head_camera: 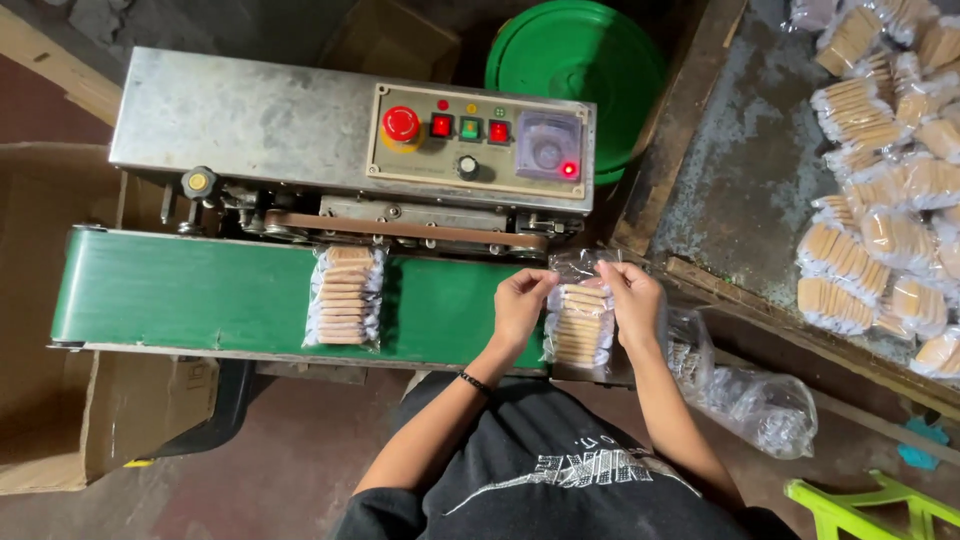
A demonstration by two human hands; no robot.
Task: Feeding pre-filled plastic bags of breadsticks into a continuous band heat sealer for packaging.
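Both hands hold one clear bag of biscuits (578, 325) at the right end of the green conveyor belt (180, 290). The left hand (520, 305) pinches the bag's upper left corner, fingers closed on the film; the right hand (632, 300) pinches the upper right corner in the same way. The bag lies directly between the two hands, each about equally near, with its long axis running near to far and its open, crumpled mouth at the far end, just short of the brown sealing band (400, 228) of the steel sealing machine (300, 125). A second bag of biscuits (345, 296) lies flat on the belt to the left, well apart from the hands, set the same way with its far end at the band. The belt surface is smooth and bare between the two bags. The machine's control panel (480, 135) shows lit lamps and a red push button. Behind it stands a green bucket lid (575, 55). To the right, a worn table (740, 170) carries a heap of filled biscuit bags (880, 190); loose bags (760, 405) hang near the right forearm. Cardboard boxes (40, 330) sit at the left.
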